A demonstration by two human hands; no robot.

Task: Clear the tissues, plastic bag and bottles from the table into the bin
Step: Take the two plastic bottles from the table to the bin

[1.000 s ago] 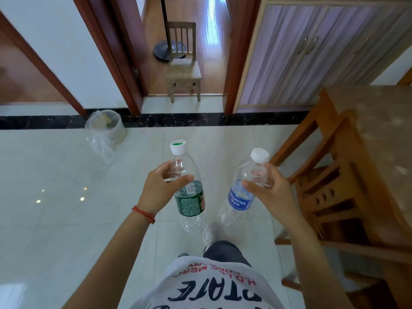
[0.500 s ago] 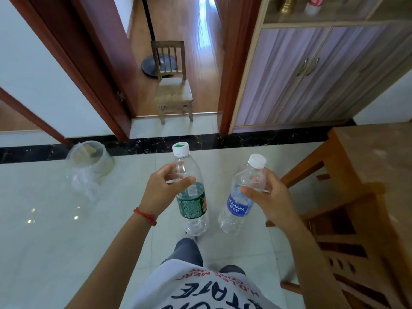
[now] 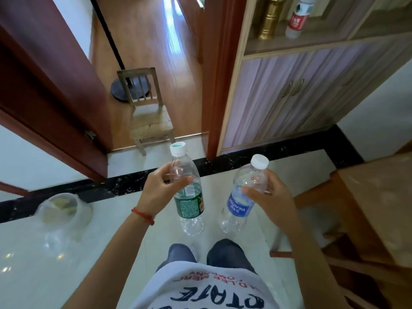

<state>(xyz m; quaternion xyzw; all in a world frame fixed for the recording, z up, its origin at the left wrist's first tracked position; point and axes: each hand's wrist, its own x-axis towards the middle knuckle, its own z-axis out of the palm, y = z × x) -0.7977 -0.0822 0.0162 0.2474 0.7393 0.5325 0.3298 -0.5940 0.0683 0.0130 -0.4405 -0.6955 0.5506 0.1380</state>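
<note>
My left hand (image 3: 159,190) grips the upper part of a clear empty bottle with a green label (image 3: 188,198) and a white cap. In my right hand (image 3: 270,201) is a second clear bottle with a blue Aquafina label (image 3: 239,206), also held near its shoulder. Both bottles hang upright over the tiled floor in front of me. The bin (image 3: 61,211), lined with a clear plastic bag and holding pale crumpled pieces, stands on the floor at the lower left, well left of my left hand. The wooden table (image 3: 383,197) shows at the right edge.
A small wooden chair (image 3: 148,114) stands in the open doorway ahead, with a fan base behind it. A cabinet (image 3: 296,94) with shelf bottles fills the upper right. A wooden chair (image 3: 347,253) sits beside the table at right. My legs show below.
The view has tilted up and turned right, so the bin has slid toward the lower left. Both hands keep the same grip on the bottles.
</note>
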